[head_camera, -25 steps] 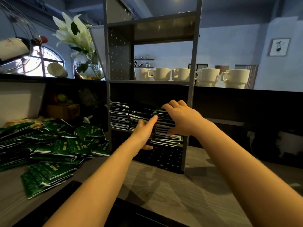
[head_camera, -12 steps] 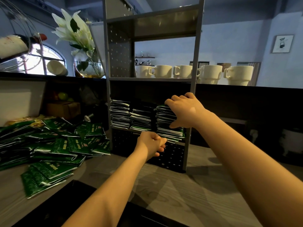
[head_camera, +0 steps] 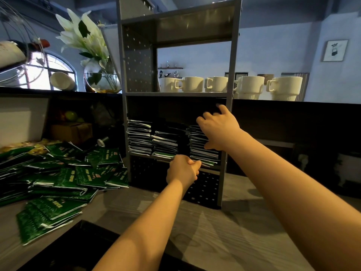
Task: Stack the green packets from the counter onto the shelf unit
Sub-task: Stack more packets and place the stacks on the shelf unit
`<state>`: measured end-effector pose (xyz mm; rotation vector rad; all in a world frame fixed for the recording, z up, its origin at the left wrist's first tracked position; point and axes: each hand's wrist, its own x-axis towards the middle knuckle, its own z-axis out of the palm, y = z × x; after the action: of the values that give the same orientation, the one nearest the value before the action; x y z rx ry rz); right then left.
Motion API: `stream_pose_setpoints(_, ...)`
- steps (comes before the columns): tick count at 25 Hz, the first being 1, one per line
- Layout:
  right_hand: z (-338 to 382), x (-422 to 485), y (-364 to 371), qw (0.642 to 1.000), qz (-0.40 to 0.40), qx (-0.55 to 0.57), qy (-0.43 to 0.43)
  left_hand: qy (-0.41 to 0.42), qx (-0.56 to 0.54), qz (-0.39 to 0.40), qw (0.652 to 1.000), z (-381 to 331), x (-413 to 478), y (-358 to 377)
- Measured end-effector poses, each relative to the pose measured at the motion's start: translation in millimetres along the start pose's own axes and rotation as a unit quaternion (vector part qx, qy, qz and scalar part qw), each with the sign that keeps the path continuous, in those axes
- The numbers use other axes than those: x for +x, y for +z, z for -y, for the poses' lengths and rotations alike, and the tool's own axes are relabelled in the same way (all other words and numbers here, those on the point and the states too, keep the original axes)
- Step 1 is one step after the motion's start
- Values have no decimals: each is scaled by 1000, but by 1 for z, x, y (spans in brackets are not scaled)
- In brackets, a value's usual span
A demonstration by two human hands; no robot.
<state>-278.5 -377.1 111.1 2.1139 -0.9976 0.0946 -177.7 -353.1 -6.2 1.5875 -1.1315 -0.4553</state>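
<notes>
The fingers (head_camera: 207, 116) of your right hand (head_camera: 218, 130) are spread wide and hold nothing, arched over the right-hand stack (head_camera: 203, 153) on the shelf unit (head_camera: 235, 55), thumb against the stack's front. Your left hand (head_camera: 182, 170) sits just under that shelf's lip, curled into a fist, empty as far as I can tell. The loose green packets (head_camera: 78, 177) lie flat and jumbled on the table (head_camera: 214, 231) at lower left of the frame, long axes pointing every way. Your left hand is nearer, so it looks the likelier one to reach.
</notes>
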Motion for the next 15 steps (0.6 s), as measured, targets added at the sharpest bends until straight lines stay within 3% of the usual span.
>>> stream_pose_setpoints(9,7,-5,-5,997,-62,34,-5,35,42,28,998,-6,-3,-28)
stream_pose_setpoints(12,24,-3,-18,991,-82,96,-42,120,160,51,978,-8,-7,-76)
stream_pose_setpoints(15,54,6,-36,979,-72,175,-74,141,271,61,950,-6,-18,-136)
